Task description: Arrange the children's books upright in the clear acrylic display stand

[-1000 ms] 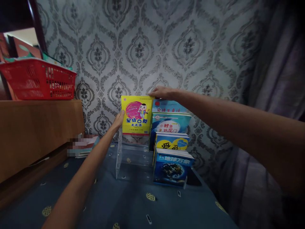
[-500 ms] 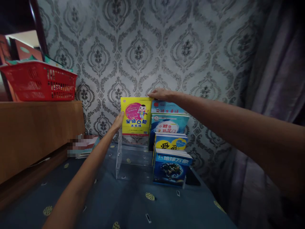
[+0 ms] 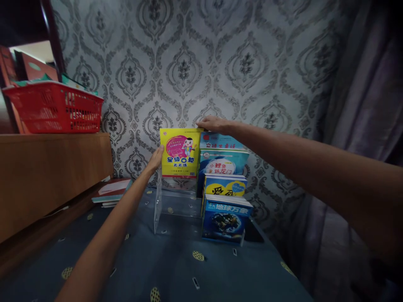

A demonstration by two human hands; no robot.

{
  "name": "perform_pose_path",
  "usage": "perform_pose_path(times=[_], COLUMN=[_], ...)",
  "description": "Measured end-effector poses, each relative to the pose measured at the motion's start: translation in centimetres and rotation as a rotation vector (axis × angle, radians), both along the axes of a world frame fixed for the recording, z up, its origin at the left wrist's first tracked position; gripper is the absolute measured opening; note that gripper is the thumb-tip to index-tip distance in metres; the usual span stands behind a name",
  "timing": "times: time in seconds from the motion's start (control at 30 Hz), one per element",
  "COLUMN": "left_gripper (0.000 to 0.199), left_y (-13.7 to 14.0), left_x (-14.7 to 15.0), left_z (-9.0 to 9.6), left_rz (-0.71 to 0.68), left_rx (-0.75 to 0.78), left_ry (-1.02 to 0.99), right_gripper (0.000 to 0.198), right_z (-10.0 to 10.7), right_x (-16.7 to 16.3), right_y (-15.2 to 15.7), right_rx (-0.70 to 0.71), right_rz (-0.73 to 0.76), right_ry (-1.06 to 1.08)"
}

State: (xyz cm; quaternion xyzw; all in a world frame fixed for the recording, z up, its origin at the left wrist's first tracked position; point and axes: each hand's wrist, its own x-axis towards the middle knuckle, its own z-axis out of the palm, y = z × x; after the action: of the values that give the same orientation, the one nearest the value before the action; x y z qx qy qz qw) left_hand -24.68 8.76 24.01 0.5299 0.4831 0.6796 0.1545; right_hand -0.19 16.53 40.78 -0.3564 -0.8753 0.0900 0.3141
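A yellow workbook (image 3: 181,167) with a pink patch and a cartoon child stands upright in the back tier of a clear stepped book stand (image 3: 158,205). My left hand (image 3: 155,159) is closed on its left edge; some of the fingers are hidden behind the cover. At its top right corner, my right hand (image 3: 213,123) pinches the edge with fingers bent over. Beside it on the right half of the stand, several books rise in steps: a blue book with an earth picture (image 3: 225,222) in front, a yellow-and-blue book (image 3: 225,186), then teal books (image 3: 225,161) behind.
The stand rests on a dark blue patterned cloth (image 3: 176,268) before a wallpapered wall (image 3: 182,71). To the left, a red basket (image 3: 53,107) sits on a wooden cabinet (image 3: 56,176). A small pile of books (image 3: 111,191) lies near the cabinet, and a curtain (image 3: 349,167) hangs at right.
The view has shifted very slightly. Both hands stay at the yellow workbook, which holds almost the same place in the stand.
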Motion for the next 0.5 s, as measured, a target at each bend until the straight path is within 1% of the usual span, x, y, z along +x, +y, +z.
perform_pose_path(times=[0.07,0.17,0.23,0.27,0.33,0.4,0.47,0.5], left_gripper=[0.054,0.056,0.056,0.055,0.053,0.052,0.052,0.052], left_y=[-0.2,-0.4,-0.4,-0.4,-0.6,-1.0,-1.7,-2.1], left_x=[0.0,0.1,0.0,-0.2,-0.8,-1.8,-2.9,-3.4], left_z=[0.0,0.1,0.1,0.0,-0.4,-1.3,-2.8,-3.6], left_rz=[0.008,0.025,0.057,0.084,0.150,0.203,0.235,0.244], left_rx=[0.004,0.006,0.001,-0.002,-0.007,-0.019,-0.044,-0.060], left_ry=[0.003,0.000,0.002,0.002,-0.001,-0.013,-0.027,-0.033], right_gripper=[0.035,0.034,0.034,0.033,0.032,0.033,0.034,0.033], right_z=[-0.1,-0.1,-0.2,-0.3,-0.7,-1.7,-3.6,-4.9], right_x=[0.0,0.1,0.2,0.2,0.3,0.4,0.6,0.8], right_y=[0.0,-0.3,-0.6,-0.7,-1.0,-1.7,-2.9,-3.9], right_rx=[-0.018,-0.014,0.034,0.083,0.235,0.452,0.679,0.775], right_rz=[0.017,0.037,0.020,0.000,-0.059,-0.096,-0.049,0.019], right_ry=[0.031,0.050,0.040,0.030,0.021,0.035,0.052,0.044])
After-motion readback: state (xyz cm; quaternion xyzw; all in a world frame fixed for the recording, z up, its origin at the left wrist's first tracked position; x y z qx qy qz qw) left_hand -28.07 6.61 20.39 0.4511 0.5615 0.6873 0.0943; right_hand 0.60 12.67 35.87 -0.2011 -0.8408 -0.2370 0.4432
